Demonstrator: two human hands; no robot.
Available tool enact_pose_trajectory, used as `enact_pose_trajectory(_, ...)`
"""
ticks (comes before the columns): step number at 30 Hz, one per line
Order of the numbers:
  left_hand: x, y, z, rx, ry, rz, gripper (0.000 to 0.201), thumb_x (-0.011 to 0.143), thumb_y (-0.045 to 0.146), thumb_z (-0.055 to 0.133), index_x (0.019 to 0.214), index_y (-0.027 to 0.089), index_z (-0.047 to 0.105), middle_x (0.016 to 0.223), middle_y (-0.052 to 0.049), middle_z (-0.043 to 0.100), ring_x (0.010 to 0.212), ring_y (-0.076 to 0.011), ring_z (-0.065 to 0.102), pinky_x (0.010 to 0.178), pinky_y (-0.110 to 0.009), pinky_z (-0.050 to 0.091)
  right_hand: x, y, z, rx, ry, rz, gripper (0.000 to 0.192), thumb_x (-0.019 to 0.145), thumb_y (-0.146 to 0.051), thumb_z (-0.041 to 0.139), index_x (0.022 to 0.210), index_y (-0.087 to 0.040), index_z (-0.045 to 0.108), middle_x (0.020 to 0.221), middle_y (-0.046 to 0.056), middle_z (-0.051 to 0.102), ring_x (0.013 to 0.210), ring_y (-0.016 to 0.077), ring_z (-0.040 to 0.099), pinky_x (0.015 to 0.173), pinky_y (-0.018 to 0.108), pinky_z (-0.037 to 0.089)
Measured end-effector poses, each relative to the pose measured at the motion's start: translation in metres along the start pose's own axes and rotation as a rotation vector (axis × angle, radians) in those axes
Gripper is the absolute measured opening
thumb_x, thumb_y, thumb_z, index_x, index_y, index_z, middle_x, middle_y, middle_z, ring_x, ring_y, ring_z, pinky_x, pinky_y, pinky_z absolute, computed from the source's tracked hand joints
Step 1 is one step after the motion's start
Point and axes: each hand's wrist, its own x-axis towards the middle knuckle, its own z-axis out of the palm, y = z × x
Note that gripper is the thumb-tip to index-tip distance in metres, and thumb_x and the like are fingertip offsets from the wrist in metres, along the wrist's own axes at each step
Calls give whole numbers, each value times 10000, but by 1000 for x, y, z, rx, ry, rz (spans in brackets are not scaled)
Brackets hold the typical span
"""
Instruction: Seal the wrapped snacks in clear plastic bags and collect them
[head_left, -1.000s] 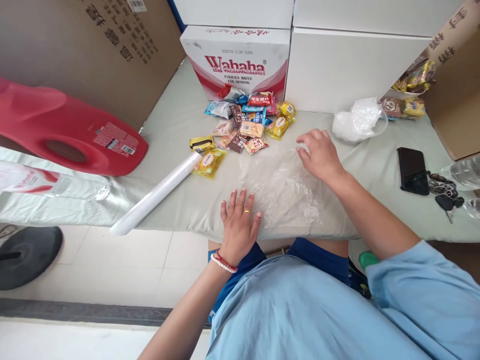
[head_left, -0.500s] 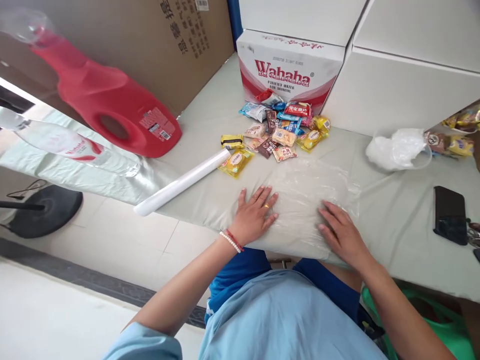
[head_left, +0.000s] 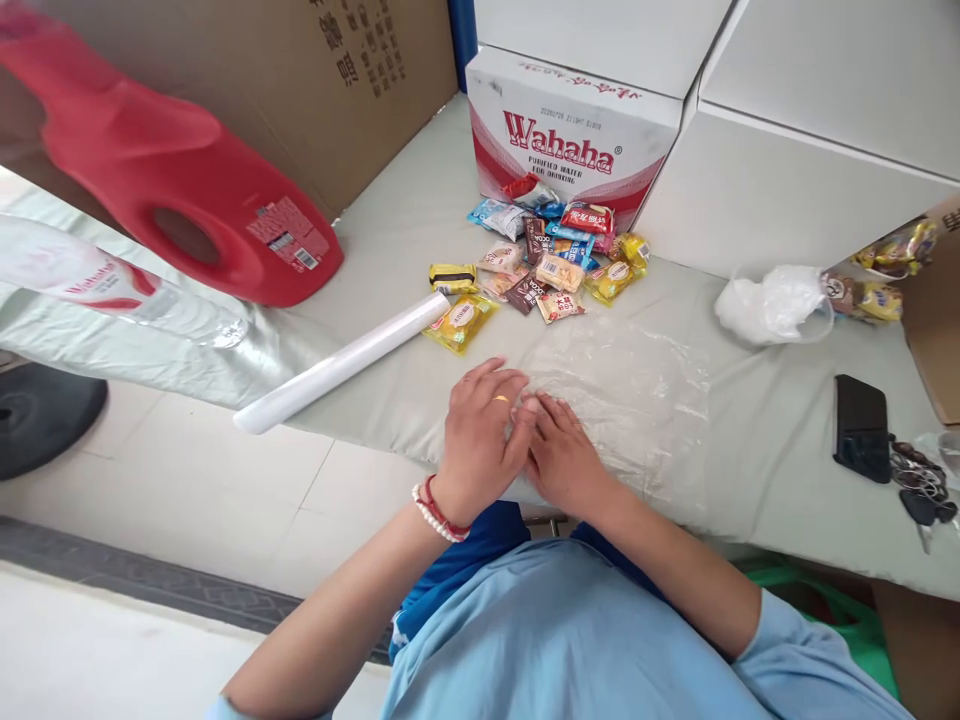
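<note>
"wahaha – purified water for drinking" – white/red carton (head_left: 574, 130)

Red jug (head_left: 172, 190), snack packets (head_left: 540, 255), phone (head_left: 859, 428)

Right hand (head_left: 564, 462) now against left hand (head_left: 480, 430)

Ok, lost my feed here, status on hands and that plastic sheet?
Left hand and right hand together at near-left corner of sheet, fingers meeting; grip unclear. Sheet flat on table. Snacks and roll lie clear of it.
</note>
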Motion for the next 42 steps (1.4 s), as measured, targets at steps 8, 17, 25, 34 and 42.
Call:
enact_pose_trajectory(8,45,-7,64,157,-402,40,489,1071,410,393,1463,187,584,1638,-145,460,1548,-313,382,1269,-626,245,-18,-6,5,42,-88,-46,419,1038,-323,520,1389,-141,659,1427,192,642,1422,368,500,1202,608,388)
enact_pose_trajectory(17,11,-22,68,245,-378,115,719,1008,661,422,1588,237,447,1708,-194,302,1595,-378,260,1234,-762,101,7,33,-85,283,27,25,347,1081,-368,434,1282,-278,703,1189,78,759,1120,237,701,1022,402,553)
enact_pose_trajectory(25,13,-22,72,289,-393,100,794,973,754,383,1607,276,404,1726,-145,286,1606,-377,216,1230,-775,80,196,141,-87,-259,67,278,622,880,-350,686,1432,-86,573,1340,242,624,1290,430,484,1085,569,403)
enact_pose_trajectory(34,12,-21,71,280,-396,80,807,946,777,410,1608,316,408,1736,-96,280,1608,-448,136,1209,-809,69,99,121,-146,-51,491,233,515,905,-530,668,1339,-253,645,1267,109,695,1207,334,588,1075,538,459)
enact_pose_trajectory(42,12,-22,72,288,-409,79,804,964,775,355,1618,309,391,1736,-100,276,1614,-436,115,1205,-810,51,-20,149,-139,210,258,571,566,820,-609,750,1260,-257,711,1255,102,734,1173,329,682,1087,569,488)
